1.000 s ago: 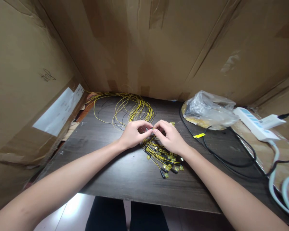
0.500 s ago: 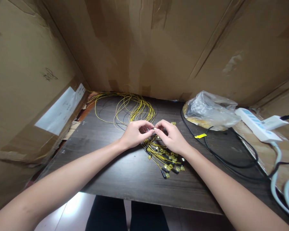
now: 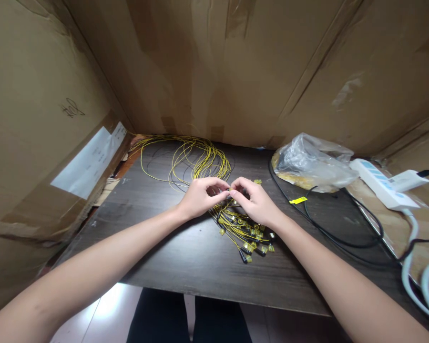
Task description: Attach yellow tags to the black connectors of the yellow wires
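Over a bundle of thin yellow cables [image 3: 214, 164], my left hand [image 3: 202, 199] and my right hand [image 3: 254, 204] meet fingertip to fingertip. Both pinch one small dark cable connector, which the fingers now mostly hide. Below the hands, several black cable ends [image 3: 243, 257] fan out on the dark wooden table [image 3: 164, 255]. Small clear-yellow caps or tags [image 3: 248, 247] sit at these ends; which of the two I cannot tell. The cable loops lie behind my left hand, towards the cardboard wall.
A clear plastic bag [image 3: 311, 162] lies at the back right. Beside it a white power strip [image 3: 381, 183] carries a plugged-in adapter. A black cable [image 3: 329, 238] with a yellow label [image 3: 298, 200] curves across the right side. Cardboard walls [image 3: 214, 71] enclose the back and sides.
Both hands stay in nearly the same place. The fingertips have closed in a little, and the connector's pale tip that showed between them is now mostly covered.
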Tool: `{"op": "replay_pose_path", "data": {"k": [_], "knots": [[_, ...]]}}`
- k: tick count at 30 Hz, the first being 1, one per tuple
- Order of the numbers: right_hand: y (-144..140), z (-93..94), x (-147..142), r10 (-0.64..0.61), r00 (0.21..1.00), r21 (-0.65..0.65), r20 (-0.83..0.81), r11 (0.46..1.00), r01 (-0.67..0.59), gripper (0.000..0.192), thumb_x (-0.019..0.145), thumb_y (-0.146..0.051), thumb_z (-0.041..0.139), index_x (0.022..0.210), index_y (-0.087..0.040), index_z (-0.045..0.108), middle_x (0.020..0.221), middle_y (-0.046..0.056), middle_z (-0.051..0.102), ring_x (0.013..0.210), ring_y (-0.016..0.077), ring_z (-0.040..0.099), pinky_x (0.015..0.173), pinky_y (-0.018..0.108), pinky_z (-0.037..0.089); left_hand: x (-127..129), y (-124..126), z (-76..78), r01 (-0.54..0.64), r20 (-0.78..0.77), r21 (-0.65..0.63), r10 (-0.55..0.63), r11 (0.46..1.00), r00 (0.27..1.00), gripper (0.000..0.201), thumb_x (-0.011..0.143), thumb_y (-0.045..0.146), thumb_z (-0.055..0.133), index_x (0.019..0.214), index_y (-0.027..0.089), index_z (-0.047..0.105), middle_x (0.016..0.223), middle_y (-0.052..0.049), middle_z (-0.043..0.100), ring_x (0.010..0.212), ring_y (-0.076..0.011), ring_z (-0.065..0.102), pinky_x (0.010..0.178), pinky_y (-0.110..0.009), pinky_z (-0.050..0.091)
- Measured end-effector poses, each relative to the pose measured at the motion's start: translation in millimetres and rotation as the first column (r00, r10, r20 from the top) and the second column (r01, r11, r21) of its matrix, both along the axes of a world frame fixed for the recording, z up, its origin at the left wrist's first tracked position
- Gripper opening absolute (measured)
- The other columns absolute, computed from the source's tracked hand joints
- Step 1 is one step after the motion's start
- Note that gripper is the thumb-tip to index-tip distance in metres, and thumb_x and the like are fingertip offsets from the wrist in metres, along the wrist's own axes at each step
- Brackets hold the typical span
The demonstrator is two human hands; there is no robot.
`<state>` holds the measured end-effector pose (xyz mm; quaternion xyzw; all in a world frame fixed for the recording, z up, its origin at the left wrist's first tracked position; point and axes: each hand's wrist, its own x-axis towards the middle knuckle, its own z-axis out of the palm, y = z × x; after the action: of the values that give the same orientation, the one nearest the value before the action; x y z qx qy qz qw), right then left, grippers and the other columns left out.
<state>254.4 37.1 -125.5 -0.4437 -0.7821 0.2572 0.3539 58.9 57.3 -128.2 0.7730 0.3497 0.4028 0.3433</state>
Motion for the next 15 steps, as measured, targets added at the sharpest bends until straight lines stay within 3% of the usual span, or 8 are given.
{"op": "replay_pose_path", "data": {"k": [5, 12, 15], "knots": [[1.6, -2.2, -0.5, 0.012, 0.999, -0.013, 0.053, 1.0, -0.012, 0.037, 0.104, -0.031, 0.037, 0.071, -0.021, 0.051, 0.07, 0.003, 0.058, 0.072, 0.0193, 0.053, 0.072, 0.034, 0.038, -0.3, -1.0, -0.4, 0.012, 0.006, 0.034, -0.012, 0.999, 1.0, 0.01, 0.086, 0.022, 0.071, 0.091, 0.014, 0.075, 0.076, -0.002, 0.073, 0.063, -0.0101, 0.062, 0.06, -0.02, 0.049], [0.3, 0.1, 0.2, -0.018, 1.0, 0.009, -0.007, 1.0, 0.018, 0.011, 0.095, -0.029, 0.054, 0.09, -0.02, 0.059, 0.084, 0.004, 0.064, 0.079, 0.0199, 0.057, 0.073, 0.033, 0.04, 0.0, -1.3, 0.0, -0.011, 0.016, -0.002, 0.011, 1.0, 1.0, 0.012, 0.086, 0.025, 0.072, 0.089, 0.014, 0.075, 0.075, -0.002, 0.074, 0.064, -0.0105, 0.064, 0.061, -0.021, 0.05], [0.4, -0.4, -0.5, 0.001, 1.0, -0.003, 0.006, 1.0, -0.001, 0.021, 0.099, -0.029, 0.047, 0.082, -0.02, 0.057, 0.078, 0.003, 0.063, 0.076, 0.0194, 0.056, 0.072, 0.033, 0.04, 0.0, -1.0, -0.4, -0.005, 0.019, 0.007, 0.005, 1.0, 1.0, 0.013, 0.086, 0.026, 0.072, 0.09, 0.014, 0.075, 0.076, -0.003, 0.074, 0.064, -0.0108, 0.063, 0.06, -0.021, 0.05]]}}
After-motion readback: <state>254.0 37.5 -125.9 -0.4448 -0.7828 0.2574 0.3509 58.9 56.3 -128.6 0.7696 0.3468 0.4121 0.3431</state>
